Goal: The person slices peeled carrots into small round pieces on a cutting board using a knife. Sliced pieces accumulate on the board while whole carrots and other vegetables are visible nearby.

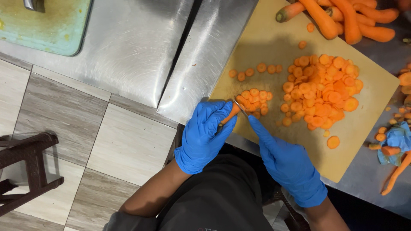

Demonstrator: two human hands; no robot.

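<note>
Carrot stub (231, 114) pinched in left hand (204, 134); right hand (287, 164) grips knife (240, 108). Large slice pile (321, 90) done on cutting board (265, 42); whole carrots (342, 17) remain.

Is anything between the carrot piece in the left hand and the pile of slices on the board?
Nothing visible: the left hand holds the carrot piece right at the small slice pile on the cutting board.

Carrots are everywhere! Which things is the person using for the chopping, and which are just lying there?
In use: left hand gripping a carrot stub; right hand with the knife; cutting board; sliced rounds; whole carrots.

Lying about: green board, brown stool, blue cloth.
</note>
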